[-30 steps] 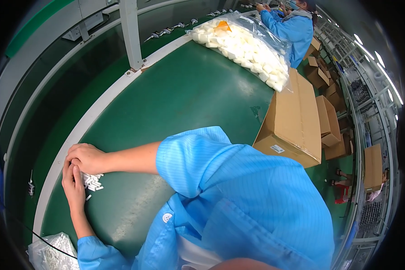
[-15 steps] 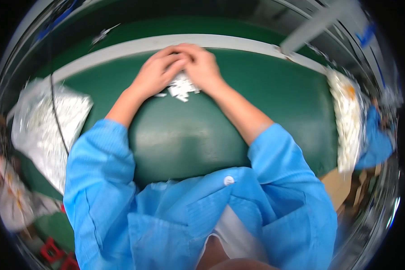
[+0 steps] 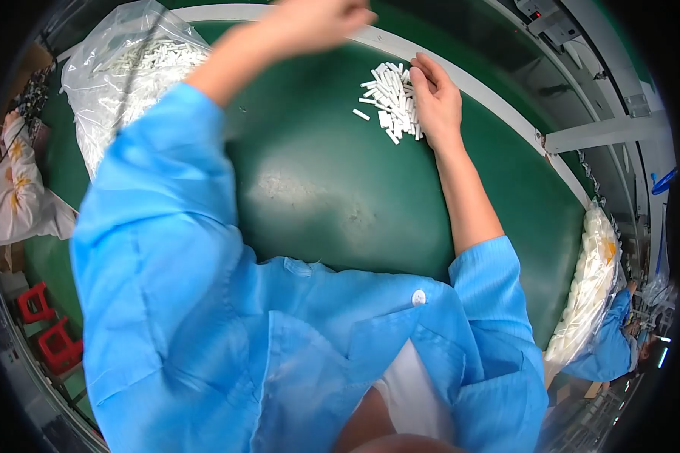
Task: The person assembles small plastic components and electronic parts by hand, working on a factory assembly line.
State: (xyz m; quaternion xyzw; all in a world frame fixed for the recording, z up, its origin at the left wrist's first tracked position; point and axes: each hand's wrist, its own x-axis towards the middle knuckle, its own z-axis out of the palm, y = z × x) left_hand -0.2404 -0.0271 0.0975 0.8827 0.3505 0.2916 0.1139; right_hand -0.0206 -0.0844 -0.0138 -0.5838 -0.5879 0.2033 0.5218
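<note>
A pile of small white plastic pieces (image 3: pixel 389 98) lies on the green belt surface (image 3: pixel 332 196) close to its pale far edge. My right hand (image 3: pixel 436 100) rests flat against the right side of the pile, fingers touching the pieces and gripping none. My left hand (image 3: pixel 321 19) is raised above the belt at the top of the view, blurred, its fingers curled; whether it holds anything does not show. Both arms wear blue coat sleeves.
A clear bag of white pieces (image 3: pixel 128 68) lies at the upper left and another long bag (image 3: pixel 593 287) at the belt's right end. A co-worker in blue (image 3: pixel 608 355) stands beyond it. Red stools (image 3: pixel 45 332) and a crumpled white bag (image 3: pixel 15 181) are at the left.
The view has swung round. My left hand has lifted off the pile and moved up and left; my right hand stays at the pile.
</note>
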